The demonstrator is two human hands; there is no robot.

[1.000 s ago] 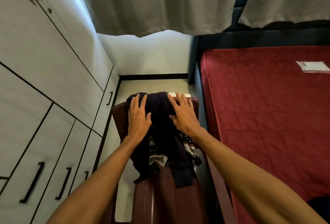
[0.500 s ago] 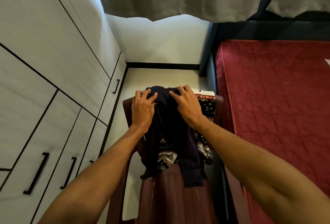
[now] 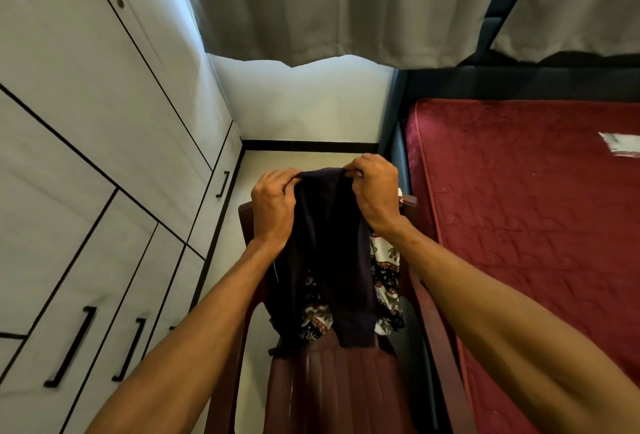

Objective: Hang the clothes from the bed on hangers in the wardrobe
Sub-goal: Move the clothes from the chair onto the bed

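A dark navy garment (image 3: 329, 253) hangs over the back of a dark red plastic chair (image 3: 332, 388). My left hand (image 3: 273, 208) grips its top edge on the left, and my right hand (image 3: 377, 194) grips the top edge on the right. Under it lies a patterned garment (image 3: 386, 271) in white, black and red, showing at the right and below. The white wardrobe (image 3: 104, 156) with black handles runs along the left, its doors closed. No hanger is in view.
The bed (image 3: 536, 208) with a dark red cover is on the right, with a white paper (image 3: 620, 144) on it. Grey curtains (image 3: 346, 4) hang at the back. A narrow strip of pale floor (image 3: 294, 163) lies between wardrobe and bed.
My hands went from lying flat on the dark garment to pinching its top edge, and the top edge is now lifted slightly off the chair back.
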